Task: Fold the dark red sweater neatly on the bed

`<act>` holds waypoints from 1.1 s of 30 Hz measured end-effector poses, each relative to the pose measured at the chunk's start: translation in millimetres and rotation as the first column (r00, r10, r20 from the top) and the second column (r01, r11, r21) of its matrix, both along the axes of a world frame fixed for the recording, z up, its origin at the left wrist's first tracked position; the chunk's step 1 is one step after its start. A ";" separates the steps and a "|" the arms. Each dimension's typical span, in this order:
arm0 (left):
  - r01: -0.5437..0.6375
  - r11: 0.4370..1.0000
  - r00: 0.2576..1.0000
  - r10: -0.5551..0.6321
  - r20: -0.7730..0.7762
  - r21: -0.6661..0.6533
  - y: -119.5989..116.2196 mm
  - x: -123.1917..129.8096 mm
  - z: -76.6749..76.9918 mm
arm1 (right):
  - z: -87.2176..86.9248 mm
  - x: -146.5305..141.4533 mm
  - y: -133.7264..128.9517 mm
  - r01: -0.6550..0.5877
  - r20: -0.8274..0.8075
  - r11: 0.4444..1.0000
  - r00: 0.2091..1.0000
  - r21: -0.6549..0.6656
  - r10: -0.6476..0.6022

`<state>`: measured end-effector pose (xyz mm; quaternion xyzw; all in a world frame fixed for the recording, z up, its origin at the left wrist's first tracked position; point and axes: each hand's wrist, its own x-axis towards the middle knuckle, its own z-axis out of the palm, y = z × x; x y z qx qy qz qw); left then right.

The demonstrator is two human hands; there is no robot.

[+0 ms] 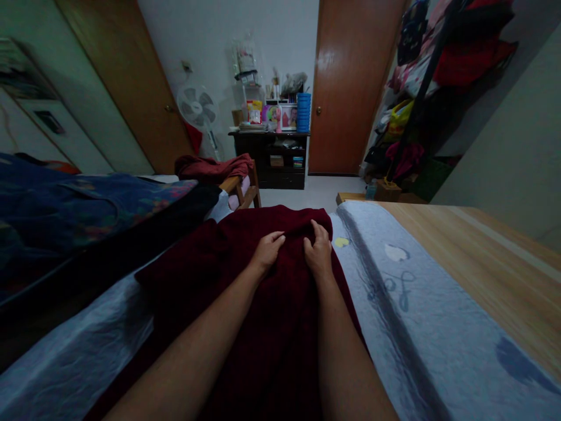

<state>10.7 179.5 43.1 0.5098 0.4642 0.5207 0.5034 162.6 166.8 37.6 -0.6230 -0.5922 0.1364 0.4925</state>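
A dark maroon garment (245,234) lies spread over the bed in front of me, with what looks like a sleeve reaching to the left. Near its far edge, my left hand (266,251) has thumb and fingers brought together on a fold of the cloth. To the right of it, my right hand (319,251) rests on the garment close to its right edge, thumb and fingers apart. A shallow ridge in the cloth runs between the two hands. My forearms cover part of the garment.
A light blue printed sheet (394,280) lies under the garment, beside a bare wooden board (477,240). Blue patterned clothing (87,204) is piled at left. Beyond are a reddish cloth (214,168) on a wooden frame, a fan (198,106), a dark cabinet (267,180) and hanging clothes (460,64).
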 end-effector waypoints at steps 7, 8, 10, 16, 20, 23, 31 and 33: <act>-0.021 0.997 1.000 0.020 0.024 0.069 -7.5 9.4 -1.3 | 6.4 2.4 2.1 -0.046 -0.058 0.998 0.997 0.038 0.048; -0.020 0.997 1.000 0.019 0.022 0.073 -8.6 10.5 -0.9 | 7.1 3.2 2.4 -0.064 -0.073 0.997 0.995 0.046 0.067; -0.009 0.996 1.000 0.007 0.022 0.084 -10.8 12.4 0.7 | 9.3 5.0 2.6 -0.108 -0.123 0.992 0.986 0.063 0.115; 0.007 0.984 1.000 -0.002 -0.027 0.180 -17.0 17.2 6.5 | 20.7 8.3 -0.6 -0.293 -0.299 0.956 0.910 0.023 0.286; 0.019 0.976 0.998 -0.006 -0.061 0.217 -18.7 20.5 7.9 | 24.1 7.9 -3.2 -0.372 -0.325 0.928 0.881 -0.031 0.343; 0.024 0.977 0.998 -0.012 -0.059 0.214 -19.0 21.3 7.7 | 23.2 7.5 -3.4 -0.383 -0.332 0.923 0.876 -0.042 0.349; 0.072 0.974 0.997 -0.063 -0.048 0.214 -20.9 21.7 9.2 | 23.9 7.6 -2.7 -0.343 -0.312 0.939 0.889 0.026 0.334; 0.072 0.973 0.997 -0.061 -0.056 0.220 -20.7 22.0 9.1 | 23.4 7.7 -2.2 -0.339 -0.329 0.940 0.885 0.030 0.329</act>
